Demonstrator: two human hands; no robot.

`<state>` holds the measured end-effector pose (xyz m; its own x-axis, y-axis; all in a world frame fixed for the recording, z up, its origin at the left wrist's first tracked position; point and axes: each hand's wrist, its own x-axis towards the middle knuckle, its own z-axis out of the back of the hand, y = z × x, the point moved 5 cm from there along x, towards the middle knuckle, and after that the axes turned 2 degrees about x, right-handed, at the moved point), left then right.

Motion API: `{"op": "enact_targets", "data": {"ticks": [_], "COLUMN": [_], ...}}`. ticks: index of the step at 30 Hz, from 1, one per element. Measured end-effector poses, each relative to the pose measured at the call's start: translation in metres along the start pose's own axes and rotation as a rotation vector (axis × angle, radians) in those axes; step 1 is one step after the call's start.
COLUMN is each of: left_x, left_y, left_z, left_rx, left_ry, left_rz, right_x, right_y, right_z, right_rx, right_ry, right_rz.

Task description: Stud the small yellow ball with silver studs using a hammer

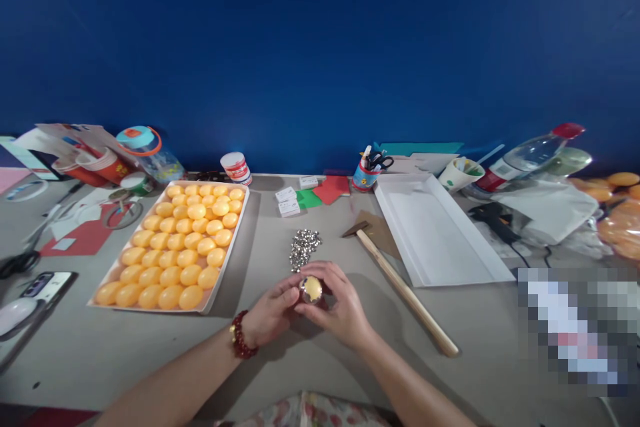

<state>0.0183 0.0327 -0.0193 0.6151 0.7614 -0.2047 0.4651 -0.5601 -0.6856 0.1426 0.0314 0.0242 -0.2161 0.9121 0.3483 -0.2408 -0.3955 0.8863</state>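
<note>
Both hands meet around an orange table tennis ball, partly covered with shiny silver pieces, just above the near middle of the table. My left hand, below a red bead bracelet, grips the ball's left side with thumb and fingers. From the right, my right hand curls round it, fingers over the top and thumb low. Just beyond the hands lies a pile of small silver thumbtacks. A wooden-handled hammer rests to the right.
At left, a shallow box holds rows of orange balls. A white tray lies at right. Small white boxes, red paper and a pen cup stand toward the blue wall. A glue gun sits far right.
</note>
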Motion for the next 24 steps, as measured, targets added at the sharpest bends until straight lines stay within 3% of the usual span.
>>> {"op": "enact_targets", "data": {"ticks": [10, 13, 19, 24], "left_x": [0.001, 0.001, -0.001, -0.002], "left_y": [-0.001, 0.0, -0.001, 0.0], "left_z": [0.007, 0.011, 0.008, 0.012], "left_rx": [0.105, 0.14, 0.106, 0.097], "left_ry": [0.014, -0.004, 0.069, -0.033], "left_rz": [-0.058, -0.096, -0.114, -0.056], "right_x": [-0.002, -0.002, -0.001, 0.0], "right_y": [-0.002, -0.002, -0.004, -0.004], "right_z": [-0.002, -0.001, 0.001, 0.002], "right_rx": [0.06, 0.08, 0.119, 0.144], "right_ry": [0.103, 0.085, 0.033, 0.043], "right_rz": [-0.002, -0.001, -0.015, -0.019]}}
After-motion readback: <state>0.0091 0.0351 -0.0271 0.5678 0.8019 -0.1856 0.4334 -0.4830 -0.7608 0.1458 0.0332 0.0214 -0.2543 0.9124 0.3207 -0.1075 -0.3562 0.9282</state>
